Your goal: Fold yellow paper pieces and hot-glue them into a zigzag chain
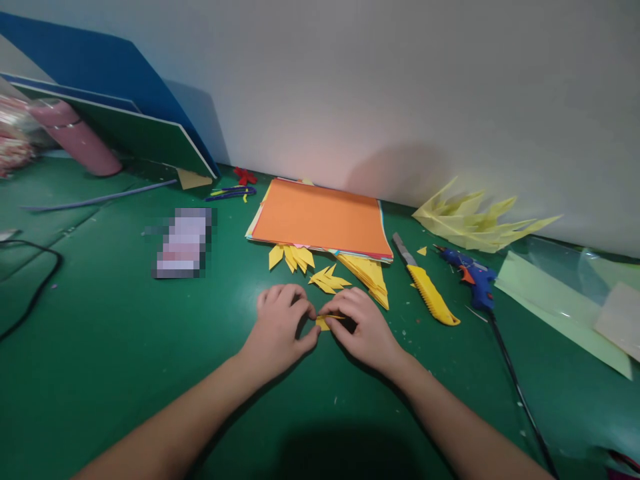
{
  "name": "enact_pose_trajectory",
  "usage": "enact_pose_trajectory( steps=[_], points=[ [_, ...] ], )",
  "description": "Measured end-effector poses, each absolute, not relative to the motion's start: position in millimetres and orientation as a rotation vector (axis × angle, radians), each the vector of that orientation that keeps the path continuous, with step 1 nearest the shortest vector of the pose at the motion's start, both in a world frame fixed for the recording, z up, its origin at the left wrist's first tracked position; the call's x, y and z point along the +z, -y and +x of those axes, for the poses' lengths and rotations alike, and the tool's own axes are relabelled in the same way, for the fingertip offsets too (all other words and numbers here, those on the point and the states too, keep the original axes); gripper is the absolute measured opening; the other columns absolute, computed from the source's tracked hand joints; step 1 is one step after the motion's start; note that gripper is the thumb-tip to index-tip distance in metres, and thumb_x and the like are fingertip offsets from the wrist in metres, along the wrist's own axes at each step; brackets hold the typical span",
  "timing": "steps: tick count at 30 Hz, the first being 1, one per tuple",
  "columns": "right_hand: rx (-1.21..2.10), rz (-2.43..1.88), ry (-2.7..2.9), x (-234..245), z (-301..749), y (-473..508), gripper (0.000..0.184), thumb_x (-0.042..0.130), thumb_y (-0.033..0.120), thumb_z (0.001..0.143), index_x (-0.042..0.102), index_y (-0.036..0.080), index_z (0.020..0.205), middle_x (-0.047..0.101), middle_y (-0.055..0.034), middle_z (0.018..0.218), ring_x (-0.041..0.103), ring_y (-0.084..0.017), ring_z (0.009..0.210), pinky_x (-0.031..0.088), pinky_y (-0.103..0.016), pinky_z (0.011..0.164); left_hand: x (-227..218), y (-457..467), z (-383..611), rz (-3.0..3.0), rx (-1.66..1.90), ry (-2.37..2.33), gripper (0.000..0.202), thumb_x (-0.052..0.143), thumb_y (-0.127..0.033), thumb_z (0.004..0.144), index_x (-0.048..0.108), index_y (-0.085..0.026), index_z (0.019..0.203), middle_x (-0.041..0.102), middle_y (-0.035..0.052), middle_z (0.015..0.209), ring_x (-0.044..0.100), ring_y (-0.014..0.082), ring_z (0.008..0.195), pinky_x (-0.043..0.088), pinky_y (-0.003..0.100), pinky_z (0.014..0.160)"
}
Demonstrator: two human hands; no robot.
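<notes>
My left hand (280,323) and my right hand (361,327) meet over the green table (125,347), fingers curled and pinching a small yellow paper piece (324,323) between them. Most of that piece is hidden by my fingers. Just beyond my hands lie folded yellow paper shapes (329,279), another yellow cluster (291,257) and a stack of yellow folded pieces (370,273). Behind these sits a pile of coloured paper sheets with an orange sheet (320,217) on top.
A yellow utility knife (427,287) and a blue glue gun (475,280) with its black cord lie to the right. Pale yellow spiky paper (475,220) leans on the wall. Light green sheets (560,307) lie far right. Blue and green boards (125,127) and a pink tube (80,140) stand at back left.
</notes>
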State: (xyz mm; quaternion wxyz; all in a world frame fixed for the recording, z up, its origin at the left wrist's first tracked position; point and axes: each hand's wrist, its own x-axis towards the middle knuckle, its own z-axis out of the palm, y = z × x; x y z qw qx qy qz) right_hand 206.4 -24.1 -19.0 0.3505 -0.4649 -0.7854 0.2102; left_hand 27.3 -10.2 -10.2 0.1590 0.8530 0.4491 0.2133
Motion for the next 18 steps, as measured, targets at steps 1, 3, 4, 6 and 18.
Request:
enact_pose_trajectory(
  steps=[1,3,4,6,18],
  points=[
    [0.556,-1.206,2.023,-18.7,206.2,23.8,0.014,0.052,0.012,0.083,0.062,0.021,0.082,0.063,-0.0042,0.077,0.055,-0.020,0.075,0.043,-0.034,0.068,-9.7,10.2,27.6,2.430,0.616,-1.280,0.005,0.063,-0.020,0.075,0.059,-0.019,0.078,0.056,0.0044,0.094,0.049,0.0241,0.093,0.034,0.040,0.080],
    [0.578,-1.219,1.997,-17.9,205.7,23.7,0.013,0.051,0.013,0.082,0.060,0.021,0.077,0.062,-0.0027,0.071,0.054,-0.018,0.069,0.043,-0.032,0.065,-8.8,10.0,28.4,2.408,0.638,-1.265,0.004,0.061,-0.018,0.076,0.058,-0.019,0.075,0.058,0.0039,0.092,0.049,0.0235,0.092,0.034,0.039,0.079],
    [0.589,-1.228,1.976,-17.6,205.5,23.8,0.012,0.051,0.014,0.082,0.059,0.021,0.076,0.061,-0.0020,0.069,0.053,-0.017,0.066,0.042,-0.031,0.063,-8.6,9.6,28.7,2.391,0.655,-1.250,0.004,0.060,-0.017,0.076,0.057,-0.019,0.074,0.058,0.0037,0.092,0.050,0.0231,0.092,0.034,0.039,0.079],
    [0.622,-1.251,1.916,-17.2,205.1,24.3,0.011,0.051,0.015,0.080,0.058,0.021,0.075,0.061,-0.0013,0.067,0.053,-0.017,0.064,0.042,-0.029,0.060,-8.9,8.4,29.2,2.346,0.693,-1.201,0.005,0.057,-0.015,0.078,0.055,-0.019,0.075,0.060,0.0029,0.090,0.051,0.0216,0.090,0.035,0.038,0.078],
    [0.628,-1.230,1.904,-17.6,204.8,25.1,0.013,0.057,0.025,0.086,0.058,0.021,0.073,0.064,-0.0013,0.069,0.054,-0.017,0.067,0.042,-0.030,0.064,-8.0,6.7,31.7,2.032,0.739,-1.066,0.006,0.052,-0.015,0.082,0.052,-0.020,0.080,0.059,-0.0025,0.071,0.055,0.0130,0.064,0.044,0.025,0.061]
  ],
)
